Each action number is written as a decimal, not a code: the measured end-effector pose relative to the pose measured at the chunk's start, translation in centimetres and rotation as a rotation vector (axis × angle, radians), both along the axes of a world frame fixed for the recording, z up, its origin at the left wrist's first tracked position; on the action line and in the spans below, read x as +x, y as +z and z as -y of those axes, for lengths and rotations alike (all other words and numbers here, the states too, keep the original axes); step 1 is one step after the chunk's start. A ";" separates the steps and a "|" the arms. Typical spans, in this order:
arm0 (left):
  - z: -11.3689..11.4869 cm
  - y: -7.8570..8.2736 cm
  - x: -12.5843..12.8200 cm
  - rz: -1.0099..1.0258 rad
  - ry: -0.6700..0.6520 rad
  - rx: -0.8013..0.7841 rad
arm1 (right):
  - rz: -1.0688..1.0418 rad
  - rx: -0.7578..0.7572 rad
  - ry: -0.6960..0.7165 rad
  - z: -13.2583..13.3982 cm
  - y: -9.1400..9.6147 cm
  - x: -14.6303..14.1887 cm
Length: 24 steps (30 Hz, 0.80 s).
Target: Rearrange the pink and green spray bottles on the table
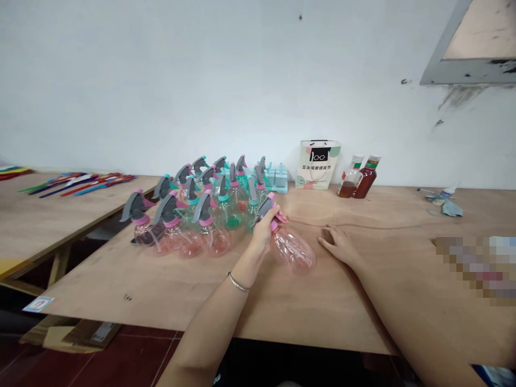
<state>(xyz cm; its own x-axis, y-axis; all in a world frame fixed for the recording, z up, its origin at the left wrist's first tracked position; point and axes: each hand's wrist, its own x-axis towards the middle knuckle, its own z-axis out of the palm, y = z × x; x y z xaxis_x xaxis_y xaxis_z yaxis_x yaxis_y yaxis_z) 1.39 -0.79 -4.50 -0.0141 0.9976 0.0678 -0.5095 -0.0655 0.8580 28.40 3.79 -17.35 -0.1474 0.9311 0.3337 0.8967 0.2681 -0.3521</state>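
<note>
My left hand [265, 226] is closed around the neck and grey-and-pink trigger head of a clear pink spray bottle [293, 248]. The bottle tilts, its base pointing right and toward me; whether it touches the table I cannot tell. To the right of it, my right hand [336, 243] lies on the wooden table [342, 317] with its fingers apart, holding nothing. Left of my left hand stand several more spray bottles in a group, among them a pink one [214, 239] in the front row and a green one [230, 212] behind.
Against the wall stand a paper bag [308, 174], a light blue rack [279, 180] and two sauce bottles [366, 177]. A small white bottle [444, 196] and a blue cloth [452, 209] lie at the right. Colourful strips [97, 184] rest on another table at the left.
</note>
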 end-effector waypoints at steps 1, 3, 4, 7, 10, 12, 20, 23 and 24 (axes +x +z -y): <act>0.0 0.0 0.0 0.018 0.021 0.008 | 0.010 -0.007 -0.002 0.1 0.1 0.0; 0.0 0.1 0.1 -0.002 0.002 0.045 | 0.023 -0.015 -0.007 0.2 0.2 -0.1; 0.0 0.1 0.1 -0.025 -0.018 0.063 | 0.026 -0.016 -0.010 0.2 0.2 -0.2; 0.1 0.2 0.1 -0.077 -0.084 0.126 | 0.027 -0.008 -0.017 0.2 0.1 -0.2; -0.1 0.0 0.1 -0.076 -0.048 0.145 | 0.007 0.005 -0.010 0.1 -0.1 -0.1; -0.2 -0.3 0.0 -0.090 -0.016 0.138 | -0.019 0.012 -0.002 0.0 -0.2 0.0; 0.6 -1.0 1.2 -0.397 0.061 0.299 | -0.510 0.197 0.078 1.7 1.4 -2.6; 0.6 -2.0 2.0 -0.473 0.094 0.357 | -0.617 0.259 0.263 3.8 3.3 -4.9; 0.5 -2.5 2.2 -0.494 0.101 0.367 | -0.631 0.237 0.334 4.4 3.9 -5.7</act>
